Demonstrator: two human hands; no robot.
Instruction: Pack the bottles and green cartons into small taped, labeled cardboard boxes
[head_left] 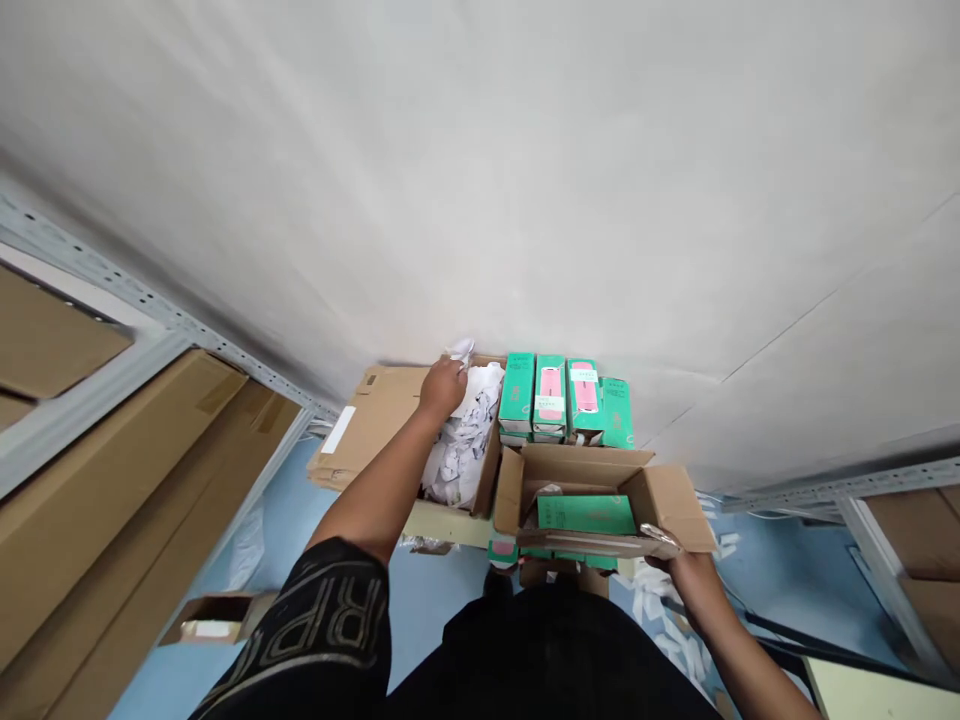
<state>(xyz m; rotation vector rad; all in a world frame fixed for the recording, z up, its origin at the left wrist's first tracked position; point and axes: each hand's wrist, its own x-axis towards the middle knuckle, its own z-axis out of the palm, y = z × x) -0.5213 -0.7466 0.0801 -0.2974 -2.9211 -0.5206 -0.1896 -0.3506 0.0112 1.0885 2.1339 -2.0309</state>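
My left hand (444,386) is closed on crumpled white paper (460,350) at the back of a carton (489,470) filled with white paper scraps (459,450). To the right stands an open cardboard box (585,463) with its flaps spread. Inside it lies a green box (586,514), with a bit of crumpled paper at its left. My right hand (677,563) grips the front right corner of the open box, by its front flap, where a shiny strip like tape shows. Its fingers are partly hidden under the flap.
Several green boxes with pink panels (550,390) stand against the wall behind the open box. Flattened cartons (371,420) are stacked at the left. Metal shelving (150,360) with cardboard stands farther left. Paper scraps (667,610) and a small open carton (214,620) lie on the blue floor.
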